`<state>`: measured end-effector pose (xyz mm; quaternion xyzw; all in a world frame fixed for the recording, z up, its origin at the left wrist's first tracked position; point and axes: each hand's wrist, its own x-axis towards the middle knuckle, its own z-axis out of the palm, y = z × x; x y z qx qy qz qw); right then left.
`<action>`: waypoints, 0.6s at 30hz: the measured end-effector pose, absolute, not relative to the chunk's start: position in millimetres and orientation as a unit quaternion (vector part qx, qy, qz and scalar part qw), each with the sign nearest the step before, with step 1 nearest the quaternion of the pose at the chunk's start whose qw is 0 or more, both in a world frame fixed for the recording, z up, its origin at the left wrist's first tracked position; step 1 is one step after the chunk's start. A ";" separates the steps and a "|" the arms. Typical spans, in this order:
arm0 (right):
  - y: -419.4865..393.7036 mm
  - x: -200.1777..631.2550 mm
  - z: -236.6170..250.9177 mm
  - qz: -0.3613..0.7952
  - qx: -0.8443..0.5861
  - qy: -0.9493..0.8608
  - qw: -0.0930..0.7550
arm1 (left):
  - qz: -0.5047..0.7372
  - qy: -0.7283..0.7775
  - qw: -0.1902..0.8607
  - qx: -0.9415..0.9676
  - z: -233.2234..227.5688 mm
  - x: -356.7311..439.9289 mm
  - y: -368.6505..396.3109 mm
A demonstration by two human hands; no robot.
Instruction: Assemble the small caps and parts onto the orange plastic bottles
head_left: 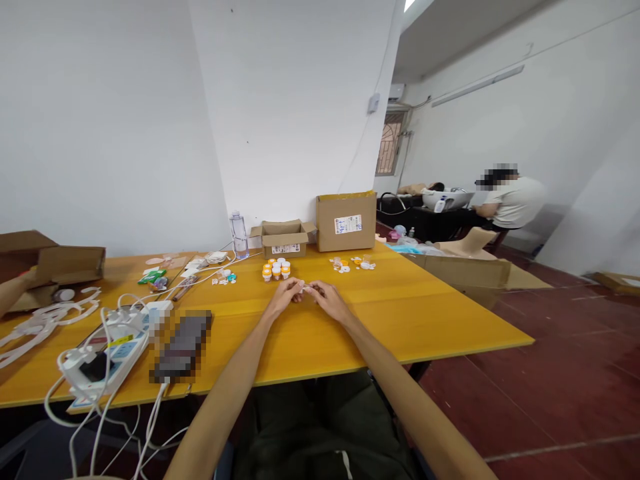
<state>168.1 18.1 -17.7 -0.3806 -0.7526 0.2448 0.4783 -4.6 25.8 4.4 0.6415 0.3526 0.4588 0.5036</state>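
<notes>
My left hand (286, 295) and my right hand (326, 299) meet over the yellow table (400, 313), fingertips together around a small whitish part (305, 289) held between them. The part is too small to make out. Just beyond my hands stands a cluster of small orange-and-white capped vials (277, 269). Further right lie loose white and orange caps and pieces (353, 265).
Two cardboard boxes (284, 238) (346, 221) and a clear water bottle (239, 235) stand at the table's back. A power strip with white cables (105, 353) lies left. Another person's arm (13, 291) reaches in at far left. A seated person (510, 200) works at the back right.
</notes>
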 end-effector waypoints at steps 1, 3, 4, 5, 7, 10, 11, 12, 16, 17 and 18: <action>18.8 167.9 -18.5 0.246 -0.379 -0.753 0.479 | 0.459 0.353 0.504 0.641 4.4 -4.5 26.0; 20.7 167.4 -21.1 0.251 -0.378 -0.750 0.481 | 0.457 0.357 0.502 0.641 4.0 -4.5 26.8; 21.8 167.0 -22.5 0.255 -0.380 -0.747 0.483 | 0.456 0.359 0.501 0.642 3.7 -4.5 27.1; 22.8 166.7 -23.9 0.260 -0.383 -0.743 0.484 | 0.454 0.360 0.500 0.643 3.4 -4.6 27.5; 24.0 166.2 -25.7 0.269 -0.386 -0.736 0.486 | 0.454 0.360 0.498 0.645 2.6 -4.9 27.9; 22.8 166.0 -24.6 0.277 -0.381 -0.734 0.489 | 0.456 0.355 0.498 0.646 1.8 -5.3 28.1; 21.7 166.0 -23.3 0.276 -0.380 -0.736 0.488 | 0.456 0.355 0.498 0.647 1.7 -5.4 28.1; 20.4 166.2 -21.8 0.274 -0.380 -0.738 0.485 | 0.454 0.357 0.498 0.647 1.8 -5.5 28.0; 15.6 166.7 -15.6 0.257 -0.384 -0.749 0.474 | 0.451 0.361 0.499 0.646 3.3 -5.5 27.1; 15.0 166.7 -14.6 0.253 -0.386 -0.751 0.473 | 0.451 0.360 0.499 0.646 3.8 -5.5 26.7; 14.6 166.6 -14.1 0.250 -0.387 -0.752 0.472 | 0.452 0.359 0.499 0.647 4.2 -5.4 26.4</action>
